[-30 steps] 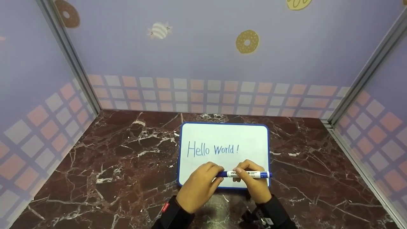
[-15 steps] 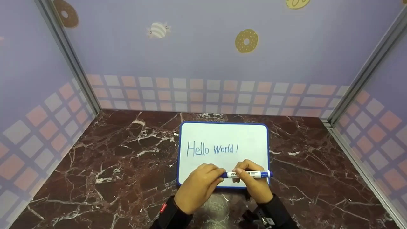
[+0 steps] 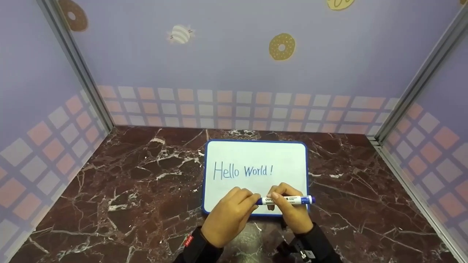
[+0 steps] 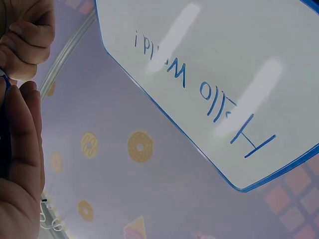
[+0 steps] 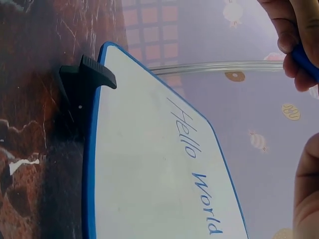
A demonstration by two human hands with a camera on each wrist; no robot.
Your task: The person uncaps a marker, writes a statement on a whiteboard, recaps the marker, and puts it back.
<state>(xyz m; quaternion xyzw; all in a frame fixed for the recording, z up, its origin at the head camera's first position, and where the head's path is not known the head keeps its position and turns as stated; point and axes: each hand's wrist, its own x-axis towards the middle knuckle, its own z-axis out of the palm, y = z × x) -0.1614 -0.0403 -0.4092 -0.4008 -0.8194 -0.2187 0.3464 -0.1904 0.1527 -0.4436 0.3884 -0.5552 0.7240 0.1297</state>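
Note:
A marker (image 3: 292,200) with a white barrel and blue ends is held level in front of the lower part of a whiteboard (image 3: 256,153). My left hand (image 3: 228,217) pinches its blue left end, and the fingers cover most of that end. The white barrel is gripped between thumb and fingers of my right hand (image 3: 294,212). "Hello World!" is written in blue across the board, which has a blue frame. In the right wrist view, the marker's blue end (image 5: 305,62) shows between the left fingers at the upper right edge.
A dark clip-like support (image 5: 97,74) hooks over the board's lower edge in the right wrist view. Beneath is a dark red marbled tabletop (image 3: 146,204). A purple back wall (image 3: 234,54) with doughnut and candy pictures and side panels with metal rails enclose it.
The left fingers have slid right along the marker's blue end and cover more of it. The marker has shifted slightly right against the board; the right hand keeps its grip.

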